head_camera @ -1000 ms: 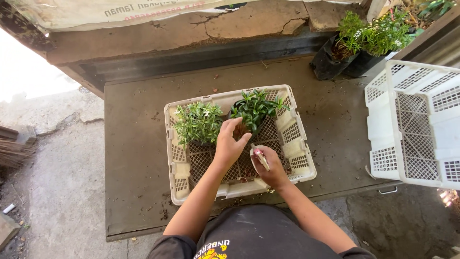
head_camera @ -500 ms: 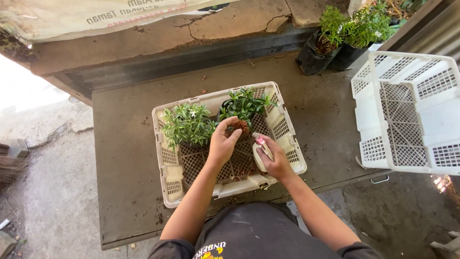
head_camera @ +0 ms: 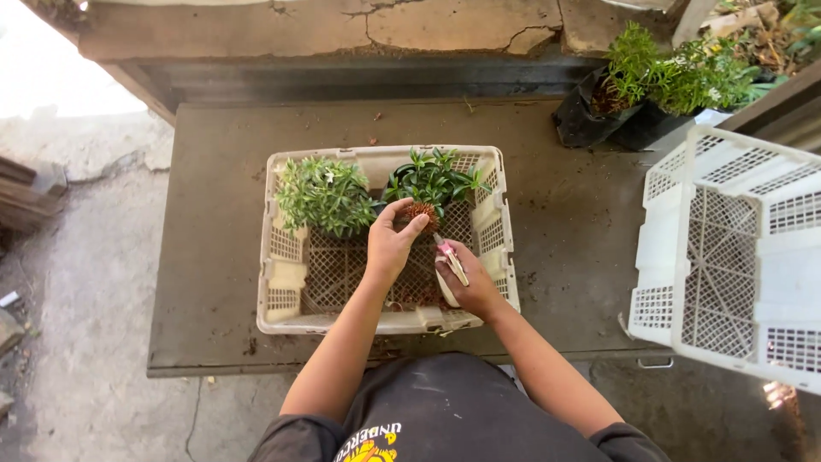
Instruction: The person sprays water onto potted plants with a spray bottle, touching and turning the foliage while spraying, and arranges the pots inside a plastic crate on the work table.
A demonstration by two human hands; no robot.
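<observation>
Here, in a beige crate (head_camera: pixel 282 278) on the tabletop (head_camera: pixel 214 171), the left hand (head_camera: pixel 389 244) pinches a seedling's root ball (head_camera: pixel 417 211); the right hand (head_camera: pixel 466 282) grips a small tool (head_camera: pixel 451 259). A white crate (head_camera: pixel 735 257) stands right, potted plants (head_camera: pixel 658 81) far right.

Matt beige plastic lattice crate (head_camera: pixel 282 282), rough dull wooden table (head_camera: pixel 214 171), glossy white plastic crate (head_camera: pixel 735 257), cracked concrete ledge (head_camera: pixel 342 21)

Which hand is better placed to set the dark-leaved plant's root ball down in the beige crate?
Left. The left hand already grips the brown root ball over the beige plastic crate; the right hand holds a small pink-handled tool.
</observation>
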